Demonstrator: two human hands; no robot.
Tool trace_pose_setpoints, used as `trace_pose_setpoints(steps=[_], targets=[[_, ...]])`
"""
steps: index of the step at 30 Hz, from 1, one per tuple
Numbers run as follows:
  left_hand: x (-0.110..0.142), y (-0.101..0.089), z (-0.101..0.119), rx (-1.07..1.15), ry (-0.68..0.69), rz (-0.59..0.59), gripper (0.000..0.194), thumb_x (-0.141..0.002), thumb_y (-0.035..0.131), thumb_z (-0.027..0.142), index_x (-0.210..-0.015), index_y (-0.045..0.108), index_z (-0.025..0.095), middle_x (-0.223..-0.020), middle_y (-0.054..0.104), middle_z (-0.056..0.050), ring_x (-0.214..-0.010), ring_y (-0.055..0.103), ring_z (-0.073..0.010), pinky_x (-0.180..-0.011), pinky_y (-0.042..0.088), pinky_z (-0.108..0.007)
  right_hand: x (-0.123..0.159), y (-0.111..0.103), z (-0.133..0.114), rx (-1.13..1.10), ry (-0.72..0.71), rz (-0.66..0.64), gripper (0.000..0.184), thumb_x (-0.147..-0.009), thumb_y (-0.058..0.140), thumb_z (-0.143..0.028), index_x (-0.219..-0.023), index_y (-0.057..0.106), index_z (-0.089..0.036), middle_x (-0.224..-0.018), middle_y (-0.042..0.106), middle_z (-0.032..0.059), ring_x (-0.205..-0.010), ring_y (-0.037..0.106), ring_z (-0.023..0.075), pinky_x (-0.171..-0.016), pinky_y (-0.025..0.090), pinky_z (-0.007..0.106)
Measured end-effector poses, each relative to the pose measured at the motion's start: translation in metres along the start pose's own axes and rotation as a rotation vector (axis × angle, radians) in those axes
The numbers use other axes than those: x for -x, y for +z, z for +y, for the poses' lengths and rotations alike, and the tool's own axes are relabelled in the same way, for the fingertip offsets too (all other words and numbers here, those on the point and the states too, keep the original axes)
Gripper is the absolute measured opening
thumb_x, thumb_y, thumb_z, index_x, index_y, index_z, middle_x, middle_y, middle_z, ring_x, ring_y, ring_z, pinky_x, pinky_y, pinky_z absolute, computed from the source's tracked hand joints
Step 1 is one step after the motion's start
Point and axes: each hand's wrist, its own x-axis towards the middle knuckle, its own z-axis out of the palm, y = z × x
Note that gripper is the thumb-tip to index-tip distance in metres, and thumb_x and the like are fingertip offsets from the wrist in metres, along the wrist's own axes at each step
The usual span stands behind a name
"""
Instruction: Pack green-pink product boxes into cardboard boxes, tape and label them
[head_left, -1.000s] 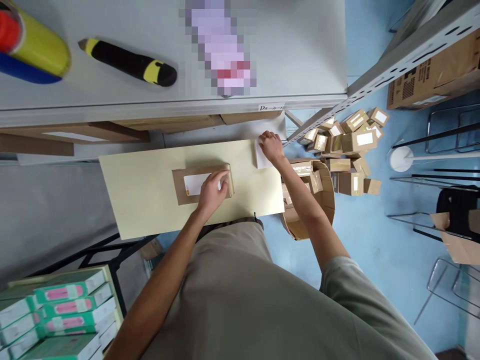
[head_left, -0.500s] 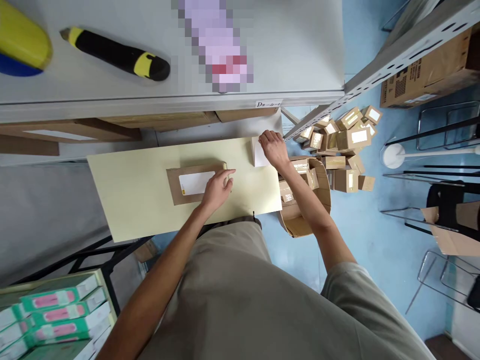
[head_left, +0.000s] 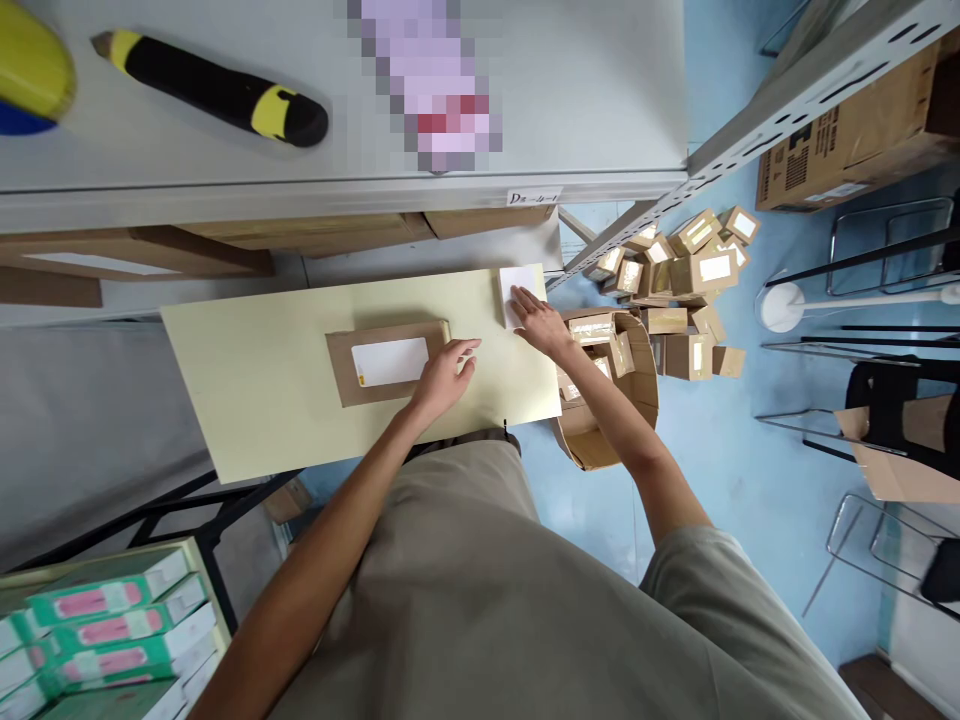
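Note:
A flat cardboard box (head_left: 339,372) with a white label (head_left: 390,361) on its upper face lies on the pale yellow board (head_left: 247,400). My left hand (head_left: 444,378) is at the box's right end, thumb and fingers apart and holding nothing; whether it touches the box I cannot tell. My right hand (head_left: 541,324) rests its outstretched fingers on a small stack of white paper slips (head_left: 517,278) near the board's far right corner. The fingers cover the stack's lower right part.
A grey shelf (head_left: 585,90) above bears a black and yellow utility knife (head_left: 202,80). Right of the board stand an open carton (head_left: 637,400) with small boxes and a pile of taped boxes (head_left: 705,270). Green and white boxes (head_left: 112,610) sit at lower left.
My right hand has come down from the stack's far right corner onto its face, fingers now stretched out. My left hand has shifted slightly right, off the label's edge. The view has moved slightly.

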Motion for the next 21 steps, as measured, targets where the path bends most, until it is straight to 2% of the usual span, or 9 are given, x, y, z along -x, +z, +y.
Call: trace_pose_setpoints(steps=[3, 6, 9, 12, 15, 17, 19, 21], targets=[[0.003, 0.002, -0.004, 0.012, -0.013, -0.010, 0.040, -0.103, 0.056, 0.027, -0.136, 0.078, 0.023, -0.144, 0.079, -0.011, -0.124, 0.079, -0.0272, -0.113, 0.064, -0.044, -0.001, -0.008, 0.000, -0.015, 0.013, -0.018, 0.044, -0.103, 0.073, -0.010, -0.146, 0.073, -0.014, -0.185, 0.043, 0.0178, -0.173, 0.041, 0.0333, -0.137, 0.045, 0.054], [0.005, 0.003, -0.008, 0.012, -0.015, -0.016, 0.040, -0.103, 0.057, 0.026, -0.137, 0.078, 0.024, -0.144, 0.079, -0.010, -0.124, 0.079, -0.0273, -0.113, 0.064, -0.044, -0.002, -0.021, -0.002, -0.023, 0.040, -0.069, 0.028, -0.109, 0.068, -0.019, -0.133, 0.082, -0.021, -0.174, 0.061, 0.0107, -0.157, 0.061, 0.0332, -0.128, 0.052, 0.049], [0.006, 0.003, -0.011, -0.008, -0.005, -0.032, 0.041, -0.105, 0.055, 0.028, -0.140, 0.076, 0.024, -0.147, 0.078, -0.010, -0.124, 0.079, -0.0272, -0.114, 0.064, -0.045, -0.003, -0.039, -0.003, -0.029, 0.136, -0.027, 0.034, -0.117, 0.054, -0.029, -0.133, 0.084, -0.024, -0.147, 0.081, 0.0104, -0.132, 0.077, 0.0339, -0.113, 0.058, 0.044], [-0.002, 0.004, -0.010, -0.074, 0.028, -0.066, 0.046, -0.107, 0.052, 0.028, -0.147, 0.073, 0.023, -0.154, 0.074, -0.011, -0.131, 0.076, -0.0284, -0.119, 0.062, -0.046, -0.010, -0.064, -0.002, -0.074, 0.200, 0.160, 0.039, -0.120, 0.049, -0.036, -0.135, 0.083, -0.023, -0.137, 0.085, 0.0117, -0.124, 0.079, 0.0337, -0.106, 0.057, 0.040], [-0.028, 0.009, 0.002, -0.224, 0.101, -0.120, 0.053, -0.108, 0.050, 0.025, -0.159, 0.065, 0.018, -0.171, 0.061, -0.014, -0.157, 0.060, -0.0316, -0.135, 0.048, -0.049, -0.025, -0.092, 0.000, -0.133, 0.205, 0.304, 0.041, -0.120, 0.051, -0.043, -0.137, 0.082, -0.022, -0.136, 0.084, 0.0121, -0.126, 0.077, 0.0332, -0.106, 0.056, 0.040], [-0.053, 0.015, 0.014, -0.354, 0.136, -0.174, 0.060, -0.108, 0.052, 0.023, -0.167, 0.057, 0.012, -0.184, 0.045, -0.018, -0.169, 0.045, -0.0344, -0.141, 0.039, -0.051, -0.039, -0.108, 0.000, -0.149, 0.205, 0.334, 0.040, -0.119, 0.053, -0.045, -0.136, 0.082, -0.021, -0.135, 0.084, 0.0123, -0.127, 0.076, 0.0337, -0.108, 0.055, 0.042], [-0.080, 0.021, 0.028, -0.477, 0.148, -0.234, 0.067, -0.107, 0.052, 0.019, -0.173, 0.048, 0.009, -0.191, 0.029, -0.018, -0.173, 0.038, -0.0370, -0.141, 0.038, -0.053, -0.052, -0.120, -0.003, -0.151, 0.204, 0.329, 0.037, -0.118, 0.056, -0.043, -0.134, 0.081, -0.022, -0.134, 0.084, 0.0118, -0.127, 0.076, 0.0338, -0.110, 0.055, 0.045], [-0.104, 0.027, 0.039, -0.578, 0.138, -0.275, 0.070, -0.106, 0.051, 0.015, -0.174, 0.045, 0.008, -0.193, 0.020, -0.018, -0.173, 0.035, -0.0391, -0.138, 0.041, -0.055, -0.063, -0.128, -0.008, -0.139, 0.206, 0.304, 0.032, -0.118, 0.059, -0.038, -0.133, 0.080, -0.020, -0.134, 0.084, 0.0116, -0.127, 0.075, 0.0327, -0.112, 0.054, 0.046]])
